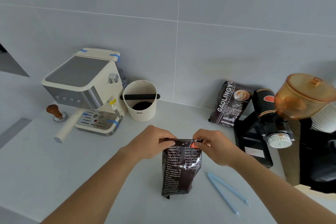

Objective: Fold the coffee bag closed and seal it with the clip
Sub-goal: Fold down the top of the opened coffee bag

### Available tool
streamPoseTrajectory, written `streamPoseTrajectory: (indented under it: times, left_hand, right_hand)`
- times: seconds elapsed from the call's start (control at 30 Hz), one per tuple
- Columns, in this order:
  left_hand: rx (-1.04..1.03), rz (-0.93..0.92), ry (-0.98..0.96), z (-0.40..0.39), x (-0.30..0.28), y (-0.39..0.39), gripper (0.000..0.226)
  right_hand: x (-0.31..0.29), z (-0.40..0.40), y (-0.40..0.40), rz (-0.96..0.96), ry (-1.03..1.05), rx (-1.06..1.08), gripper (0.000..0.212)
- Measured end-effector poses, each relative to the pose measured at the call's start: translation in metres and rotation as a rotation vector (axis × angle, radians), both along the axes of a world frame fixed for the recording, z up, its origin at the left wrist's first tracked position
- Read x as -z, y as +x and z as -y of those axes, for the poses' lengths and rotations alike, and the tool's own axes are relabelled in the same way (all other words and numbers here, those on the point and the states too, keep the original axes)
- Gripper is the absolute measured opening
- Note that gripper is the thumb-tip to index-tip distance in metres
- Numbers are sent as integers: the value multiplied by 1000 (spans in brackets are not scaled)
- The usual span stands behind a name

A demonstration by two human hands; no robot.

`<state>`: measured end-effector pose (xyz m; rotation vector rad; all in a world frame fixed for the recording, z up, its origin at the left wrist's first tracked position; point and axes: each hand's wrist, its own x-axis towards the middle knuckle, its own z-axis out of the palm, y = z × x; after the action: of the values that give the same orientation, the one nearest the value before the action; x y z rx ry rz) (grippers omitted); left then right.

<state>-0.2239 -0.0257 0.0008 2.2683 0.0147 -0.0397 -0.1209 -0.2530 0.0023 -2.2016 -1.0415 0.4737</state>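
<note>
A dark glossy coffee bag (180, 171) with white print stands on the pale counter in front of me. My left hand (151, 142) pinches the left end of its top edge, and my right hand (213, 144) pinches the right end. The top strip looks flattened and bent over between my fingers. A long light-blue clip (227, 192) lies open in a V on the counter, to the right of the bag and apart from it.
A cream espresso machine (87, 89) stands at the back left with a wooden tamper (55, 112) beside it. A white knock box (140, 101) sits behind the bag. A second coffee bag (230, 104) and a black grinder (278, 112) stand at the right.
</note>
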Motion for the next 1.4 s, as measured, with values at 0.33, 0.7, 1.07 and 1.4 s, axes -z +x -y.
streamPoseTrajectory:
  times: [0.33,0.7,1.07,1.4]
  left_hand:
    - [-47,176,-81,11,18,-8,18]
    - [-197,80,-199,9,33,-16,15]
    - [-15,75,-192,7,23,-26,34]
    - [-57,-209,-83,30,7,-6,34]
  right_hand:
    - [4,-2,-9,218,-38,-40,5]
    - [22,-2,-21,241,100,24,11]
    - [27,-2,-27,463,162,-80,33]
    - [31,-2,-30,550,139,-118,15]
